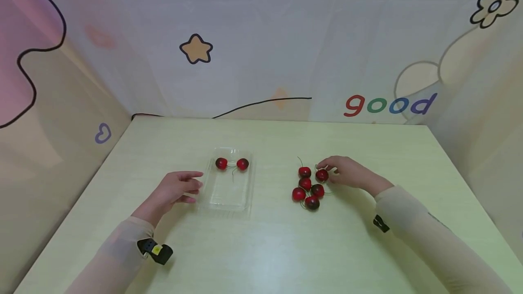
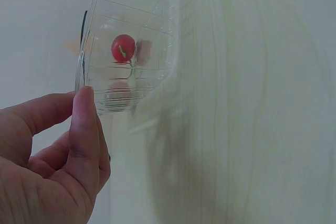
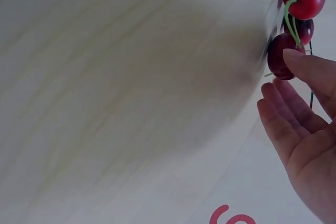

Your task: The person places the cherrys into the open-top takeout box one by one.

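Note:
A clear plastic box (image 1: 226, 201) stands on the table with two red cherries at its far end, a left one (image 1: 221, 163) and a right one (image 1: 243, 164). My left hand (image 1: 173, 192) is at the box's left side, fingers fairly straight and holding nothing; in the left wrist view its fingertips come right at the rim. To the right lies a group of several dark-red cherries (image 1: 304, 183) with thin green stems. My right hand (image 1: 347, 171) pinches the cherry (image 1: 322, 175) at the group's far right between thumb and fingers. The right wrist view shows the thumb against that cherry (image 3: 281, 56).
The pale wooden table (image 1: 269, 248) ends at a printed cloth backdrop (image 1: 265, 49), with cloth at both sides too. Bare tabletop lies between the box and the cherry group. Black devices are strapped at the left wrist (image 1: 157, 251) and right wrist (image 1: 381, 223).

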A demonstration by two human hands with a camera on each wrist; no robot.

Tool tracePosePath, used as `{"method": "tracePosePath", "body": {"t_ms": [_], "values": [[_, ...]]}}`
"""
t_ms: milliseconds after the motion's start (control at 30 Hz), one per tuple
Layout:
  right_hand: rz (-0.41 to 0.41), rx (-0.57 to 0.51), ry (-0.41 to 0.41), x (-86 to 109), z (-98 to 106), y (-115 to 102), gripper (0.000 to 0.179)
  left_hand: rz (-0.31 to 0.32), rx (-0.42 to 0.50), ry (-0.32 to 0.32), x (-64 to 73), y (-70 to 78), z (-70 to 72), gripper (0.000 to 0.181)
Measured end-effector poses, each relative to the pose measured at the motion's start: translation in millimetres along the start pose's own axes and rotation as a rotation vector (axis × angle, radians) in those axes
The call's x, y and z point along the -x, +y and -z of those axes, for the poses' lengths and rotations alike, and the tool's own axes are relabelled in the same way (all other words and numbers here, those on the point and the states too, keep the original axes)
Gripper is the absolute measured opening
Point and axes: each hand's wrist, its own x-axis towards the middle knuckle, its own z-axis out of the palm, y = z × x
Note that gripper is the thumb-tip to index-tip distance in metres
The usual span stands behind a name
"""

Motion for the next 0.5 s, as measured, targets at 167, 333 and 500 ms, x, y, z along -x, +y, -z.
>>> {"method": "tracePosePath", "body": {"t_ms": [167,333,500], "values": [[-0.002,0.016,-0.010,-2.2,-1.4,2.4,0.041,0.003,-0.001,-0.004,0.3,0.5,-0.4,0.047],[-0.016,0.030,-0.009,-3.6,-3.2,4.8,0.040,-0.002,0.001,-0.011,0.0,0.9,-0.1,0.047],[-0.012,0.028,-0.010,-4.3,-4.3,4.4,0.039,-0.002,0.002,-0.012,0.6,-0.4,0.1,0.047]]}}
